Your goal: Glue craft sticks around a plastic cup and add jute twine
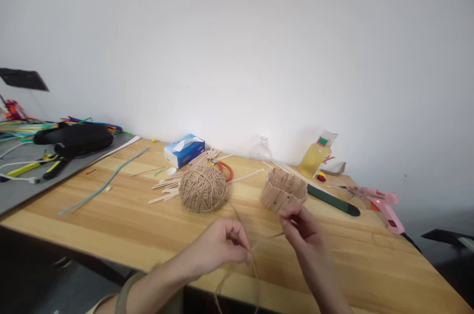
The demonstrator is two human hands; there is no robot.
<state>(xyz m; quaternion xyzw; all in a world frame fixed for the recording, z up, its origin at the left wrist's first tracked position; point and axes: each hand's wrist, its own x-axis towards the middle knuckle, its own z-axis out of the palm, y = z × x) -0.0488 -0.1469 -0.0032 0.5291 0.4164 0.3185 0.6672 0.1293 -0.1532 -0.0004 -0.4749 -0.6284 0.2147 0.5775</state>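
My left hand (231, 242) pinches a strand of jute twine (256, 274) between thumb and fingertips, near the table's front edge. Part of the strand hangs down in a loop below the hand. To the right, my right hand (301, 227) is closed in a pinch on another stretch of the same twine. Just behind the left hand sits a large ball of jute twine (203, 188), and a strand runs from its right side toward the hands. A small round basket of wooden sticks (283, 189) stands right behind my right fingertips; whether they touch it I cannot tell.
Behind the ball are loose wooden sticks (168, 189), orange-handled scissors (226, 171) and a blue tissue pack (185, 150). Right lie a dark green strip (335, 200), a yellow liquid bottle (313, 160) and a pink glue gun (387, 208). A blue pipe cleaner (107, 183) lies left.
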